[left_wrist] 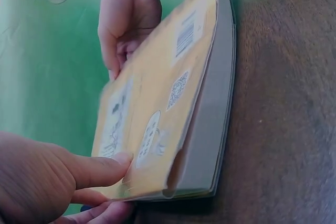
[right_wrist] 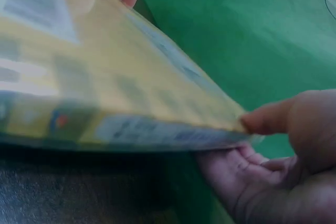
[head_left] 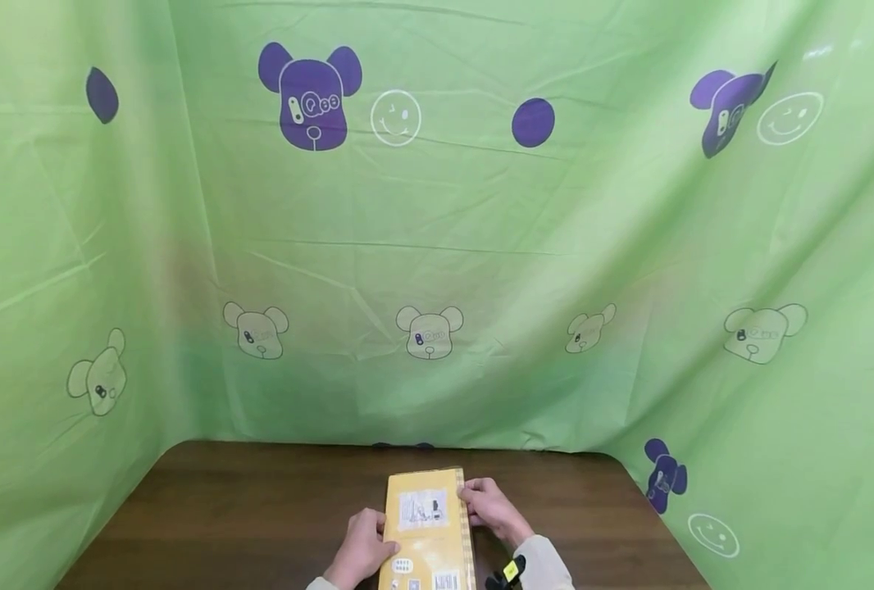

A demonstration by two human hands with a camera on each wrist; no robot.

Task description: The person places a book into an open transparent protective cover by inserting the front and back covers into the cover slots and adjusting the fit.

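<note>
A yellow paperback book [head_left: 431, 545] with a barcode and a pale printed picture on its upper cover is held near the front of the table. My left hand [head_left: 361, 547] pinches its left edge; in the left wrist view the thumb [left_wrist: 105, 170] lies on the cover and the other fingers go beneath. On the opposite side, my right hand [head_left: 494, 510] grips the spine edge near the far corner. There the right wrist view shows the thumb [right_wrist: 270, 118] on top and fingers underneath. Page edges [left_wrist: 210, 108] show between slightly parted covers.
The dark brown wooden table [head_left: 260, 508] is enclosed at the back and sides by a green cloth [head_left: 437, 205] printed with bear heads and smiley faces. A black strap with a yellow tag [head_left: 511, 569] is on the right wrist.
</note>
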